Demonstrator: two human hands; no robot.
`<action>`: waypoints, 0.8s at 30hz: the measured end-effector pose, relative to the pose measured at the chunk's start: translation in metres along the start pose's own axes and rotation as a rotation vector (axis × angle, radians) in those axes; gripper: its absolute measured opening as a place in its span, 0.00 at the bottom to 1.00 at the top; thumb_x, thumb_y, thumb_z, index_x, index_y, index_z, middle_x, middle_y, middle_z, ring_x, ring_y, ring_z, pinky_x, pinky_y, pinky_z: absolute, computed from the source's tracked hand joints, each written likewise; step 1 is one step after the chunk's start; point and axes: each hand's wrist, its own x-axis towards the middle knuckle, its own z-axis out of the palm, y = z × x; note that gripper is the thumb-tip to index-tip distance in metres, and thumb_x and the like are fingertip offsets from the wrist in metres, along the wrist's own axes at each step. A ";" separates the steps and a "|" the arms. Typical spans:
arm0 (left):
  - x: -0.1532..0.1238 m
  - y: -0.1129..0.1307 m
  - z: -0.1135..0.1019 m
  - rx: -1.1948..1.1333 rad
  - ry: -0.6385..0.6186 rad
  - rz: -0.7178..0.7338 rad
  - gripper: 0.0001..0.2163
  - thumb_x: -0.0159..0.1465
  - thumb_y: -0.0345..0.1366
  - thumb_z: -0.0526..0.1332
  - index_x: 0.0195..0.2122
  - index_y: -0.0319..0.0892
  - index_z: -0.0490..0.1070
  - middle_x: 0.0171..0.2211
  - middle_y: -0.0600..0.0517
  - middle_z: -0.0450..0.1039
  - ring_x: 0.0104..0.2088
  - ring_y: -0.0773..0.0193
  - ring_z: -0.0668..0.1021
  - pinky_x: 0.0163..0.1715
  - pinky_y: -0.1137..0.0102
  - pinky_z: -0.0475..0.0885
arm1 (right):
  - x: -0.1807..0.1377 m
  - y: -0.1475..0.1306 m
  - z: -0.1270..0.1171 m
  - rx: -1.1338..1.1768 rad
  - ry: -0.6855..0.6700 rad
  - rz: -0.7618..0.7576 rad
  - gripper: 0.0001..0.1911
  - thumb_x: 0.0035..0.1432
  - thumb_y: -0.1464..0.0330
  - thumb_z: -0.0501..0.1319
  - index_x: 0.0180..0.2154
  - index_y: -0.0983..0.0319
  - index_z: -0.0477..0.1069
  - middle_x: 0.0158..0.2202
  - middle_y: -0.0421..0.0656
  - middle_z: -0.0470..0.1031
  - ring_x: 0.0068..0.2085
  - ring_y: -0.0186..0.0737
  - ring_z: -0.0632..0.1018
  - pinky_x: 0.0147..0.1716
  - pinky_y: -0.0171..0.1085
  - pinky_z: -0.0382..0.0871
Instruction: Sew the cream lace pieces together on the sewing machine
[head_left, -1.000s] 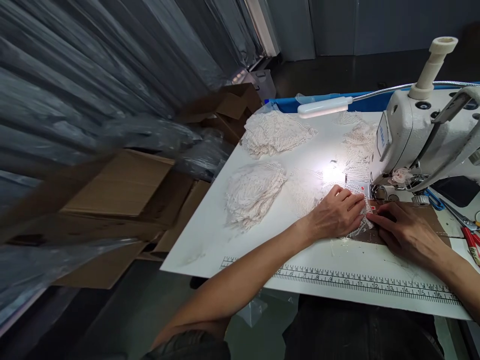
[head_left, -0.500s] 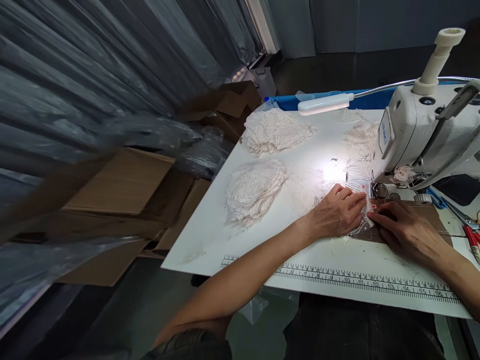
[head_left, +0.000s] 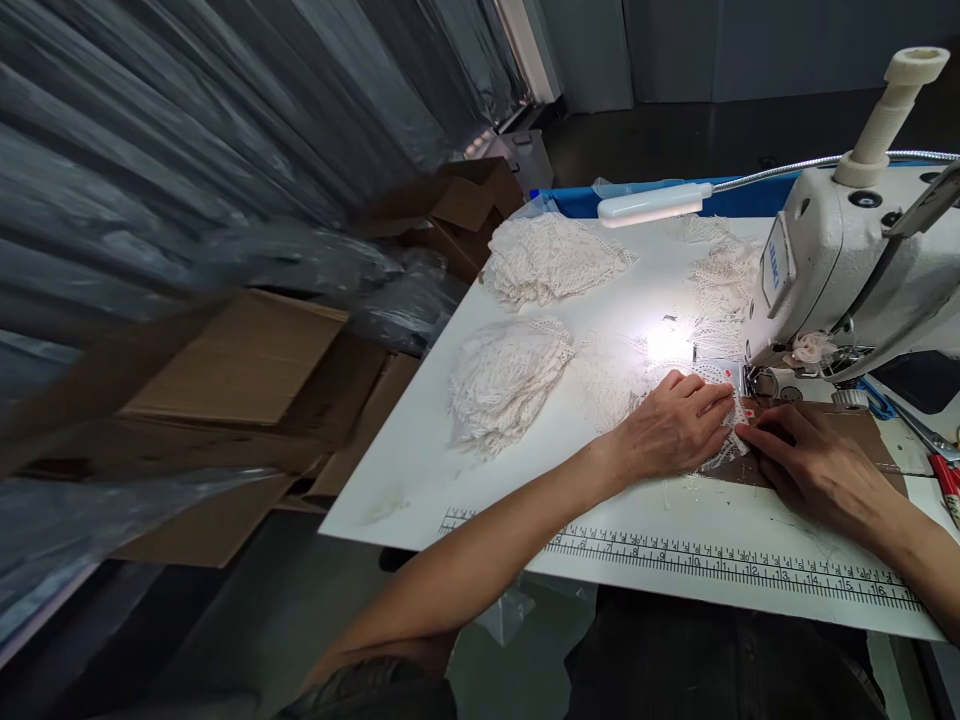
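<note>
My left hand (head_left: 675, 425) and right hand (head_left: 814, 455) lie flat, fingers unclenched, pressing rather than gripping the lace (head_left: 721, 458) on the desk (head_left: 420, 470), just before the sewing machine (head_left: 832, 270); feeding a seam, I judge; next needs steady, even guiding.

To your left hung grey plastic sheeting (head_left: 187, 130), cardboard boxes (head_left: 247, 360) lay stacked beneath it, your white bench (head_left: 420, 470) bore a printed ruler (head_left: 720, 565) along its near edge, a gooseneck lamp (head_left: 652, 205) shone over it, dark floor (head_left: 675, 130) and grey wall (head_left: 750, 50) lay beyond.

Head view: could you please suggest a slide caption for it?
Left hand and right hand press a lace piece flat by the sewing machine, lace piles alongside.
</note>
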 end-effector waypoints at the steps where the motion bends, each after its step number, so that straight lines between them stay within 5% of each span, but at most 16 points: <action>1: 0.000 0.001 -0.001 -0.010 -0.010 -0.014 0.16 0.72 0.38 0.47 0.49 0.34 0.70 0.50 0.45 0.74 0.41 0.59 0.73 0.39 0.64 0.67 | 0.000 0.000 0.000 -0.007 -0.002 -0.005 0.13 0.63 0.75 0.52 0.46 0.63 0.72 0.38 0.49 0.71 0.37 0.43 0.73 0.29 0.37 0.70; 11: 0.016 -0.009 0.004 0.032 -0.105 0.074 0.16 0.73 0.35 0.45 0.48 0.35 0.71 0.50 0.44 0.73 0.40 0.60 0.73 0.38 0.65 0.65 | 0.001 -0.003 0.001 -0.114 -0.083 0.059 0.14 0.65 0.73 0.49 0.45 0.64 0.71 0.39 0.50 0.70 0.37 0.43 0.72 0.25 0.35 0.69; 24: 0.010 -0.014 0.006 -0.028 -0.036 0.044 0.15 0.73 0.36 0.47 0.50 0.37 0.70 0.54 0.46 0.73 0.45 0.59 0.75 0.43 0.61 0.65 | 0.004 -0.008 0.002 -0.114 -0.016 0.066 0.15 0.66 0.74 0.47 0.46 0.64 0.70 0.38 0.49 0.70 0.36 0.44 0.72 0.21 0.35 0.65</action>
